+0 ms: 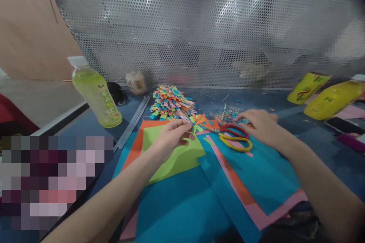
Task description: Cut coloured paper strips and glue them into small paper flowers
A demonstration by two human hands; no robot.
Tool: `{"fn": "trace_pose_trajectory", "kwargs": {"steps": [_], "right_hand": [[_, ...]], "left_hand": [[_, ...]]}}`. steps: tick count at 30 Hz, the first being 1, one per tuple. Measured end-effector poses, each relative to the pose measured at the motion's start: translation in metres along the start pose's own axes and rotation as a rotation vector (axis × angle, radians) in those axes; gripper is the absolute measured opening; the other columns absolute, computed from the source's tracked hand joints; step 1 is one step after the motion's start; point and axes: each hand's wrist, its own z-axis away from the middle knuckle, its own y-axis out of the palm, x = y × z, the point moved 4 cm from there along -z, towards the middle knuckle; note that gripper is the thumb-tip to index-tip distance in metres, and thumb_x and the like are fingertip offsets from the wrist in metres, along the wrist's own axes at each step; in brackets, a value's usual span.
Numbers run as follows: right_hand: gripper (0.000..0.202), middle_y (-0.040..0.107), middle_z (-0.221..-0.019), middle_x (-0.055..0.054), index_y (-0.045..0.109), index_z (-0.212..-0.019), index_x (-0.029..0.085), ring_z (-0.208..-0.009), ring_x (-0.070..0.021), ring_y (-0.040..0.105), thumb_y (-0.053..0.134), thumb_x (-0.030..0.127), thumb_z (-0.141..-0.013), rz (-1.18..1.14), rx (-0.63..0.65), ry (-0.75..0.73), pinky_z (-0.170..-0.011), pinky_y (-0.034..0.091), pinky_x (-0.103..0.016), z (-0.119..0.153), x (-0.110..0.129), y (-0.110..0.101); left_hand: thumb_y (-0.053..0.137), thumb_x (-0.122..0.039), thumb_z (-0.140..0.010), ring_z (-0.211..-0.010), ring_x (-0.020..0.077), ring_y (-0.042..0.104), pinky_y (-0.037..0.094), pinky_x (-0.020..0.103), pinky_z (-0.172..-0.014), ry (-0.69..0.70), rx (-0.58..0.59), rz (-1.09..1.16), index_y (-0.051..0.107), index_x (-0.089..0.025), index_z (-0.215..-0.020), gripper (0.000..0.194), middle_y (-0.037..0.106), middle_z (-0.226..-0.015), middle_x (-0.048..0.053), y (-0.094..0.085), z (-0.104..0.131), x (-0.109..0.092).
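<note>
Sheets of blue paper point(182, 201), green paper point(173, 155) and orange and pink paper lie overlapped on the dark table. My left hand point(173, 136) is pinched at the near edge of a small heap of cut orange and green pieces point(201, 121); whatever its fingertips hold is too small to make out. Scissors with red and yellow handles point(235, 137) rest on the blue paper, between my hands. My right hand point(258, 123) hovers by the red handle and paper scraps, its fingers bent and their tips partly hidden. Behind stands a pile of fringed multicolour paper point(171, 102).
A green drink bottle point(97, 98) stands at left beside thin clear strips point(134, 121). Two yellow packages point(309, 88), a phone point(342, 126) and a purple object point(352, 142) are at right. A perforated metal panel point(185, 26) rises behind the table.
</note>
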Motion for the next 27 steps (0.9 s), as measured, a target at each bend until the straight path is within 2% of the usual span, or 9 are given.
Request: {"fn": "trace_pose_trajectory", "kwargs": {"steps": [2,4,6,8,10,15,20,27], "right_hand": [[0.022,0.065,-0.086,-0.004,0.061,-0.085,0.022,-0.083,-0.0185,0.06,0.043,0.035,-0.087,-0.11,0.086,-0.089,-0.073,0.044,-0.031,-0.012,0.038,0.006],[0.023,0.064,-0.084,-0.003,0.06,-0.084,0.02,-0.08,-0.0165,0.059,0.043,0.036,-0.087,-0.463,0.204,-0.138,-0.071,0.045,-0.028,-0.02,0.069,0.014],[0.022,0.061,-0.078,-0.002,0.058,-0.082,0.019,-0.073,-0.0137,0.058,0.044,0.035,-0.087,-0.761,0.19,-0.143,-0.066,0.045,-0.025,-0.025,0.085,0.017],[0.02,0.057,-0.068,0.0,0.055,-0.077,0.019,-0.063,-0.0113,0.055,0.046,0.034,-0.087,-0.925,0.123,-0.116,-0.061,0.044,-0.023,-0.024,0.087,0.02],[0.021,0.053,-0.061,0.001,0.053,-0.073,0.018,-0.056,-0.0099,0.051,0.048,0.034,-0.086,-0.989,0.079,-0.082,-0.056,0.042,-0.022,-0.02,0.082,0.022],[0.01,0.052,-0.061,0.003,0.055,-0.082,0.019,-0.054,-0.0083,0.05,0.054,0.028,-0.084,-1.113,0.094,-0.053,-0.051,0.041,-0.02,-0.005,0.076,0.025],[0.01,0.054,-0.063,0.002,0.058,-0.081,0.019,-0.055,-0.0081,0.051,0.054,0.028,-0.085,-1.073,0.123,-0.049,-0.051,0.041,-0.02,0.001,0.079,0.025],[0.013,0.053,-0.059,0.003,0.058,-0.08,0.019,-0.051,-0.0071,0.049,0.054,0.029,-0.085,-1.067,0.085,-0.043,-0.047,0.038,-0.019,0.005,0.077,0.022]], "left_hand": [[0.067,-0.032,-0.064,-0.054,0.0086,0.057,0.04,0.019,-0.049,0.028,0.033,0.014,0.053,-0.017,-0.067,0.021,0.054,-0.057,-0.003,0.001,0.002,-0.002],[0.067,-0.033,-0.064,-0.055,0.0085,0.056,0.04,0.019,-0.05,0.073,0.06,0.0,0.054,-0.017,-0.067,0.021,0.055,-0.058,-0.003,0.001,0.003,-0.005],[0.066,-0.034,-0.067,-0.055,0.0083,0.055,0.04,0.019,-0.05,0.14,0.07,-0.054,0.055,-0.017,-0.067,0.02,0.055,-0.058,-0.003,-0.001,0.004,-0.009],[0.064,-0.033,-0.069,-0.055,0.0082,0.055,0.04,0.019,-0.049,0.196,0.048,-0.106,0.055,-0.017,-0.067,0.018,0.055,-0.057,-0.004,-0.002,0.004,-0.012],[0.061,-0.031,-0.071,-0.055,0.0081,0.054,0.039,0.019,-0.049,0.208,0.01,-0.118,0.054,-0.018,-0.067,0.016,0.055,-0.056,-0.005,-0.004,0.004,-0.014],[0.059,-0.028,-0.072,-0.055,0.0086,0.054,0.039,0.02,-0.049,0.217,-0.022,-0.159,0.053,-0.018,-0.066,0.013,0.055,-0.056,-0.005,-0.001,0.006,-0.016],[0.058,-0.024,-0.074,-0.055,0.0081,0.053,0.04,0.02,-0.05,0.267,-0.025,-0.211,0.055,-0.018,-0.068,0.009,0.055,-0.057,-0.004,0.003,0.01,-0.017],[0.056,-0.021,-0.077,-0.055,0.0054,0.052,0.04,0.016,-0.051,0.319,-0.014,-0.252,0.055,-0.017,-0.071,0.008,0.055,-0.061,-0.005,0.007,0.013,-0.018]]}}
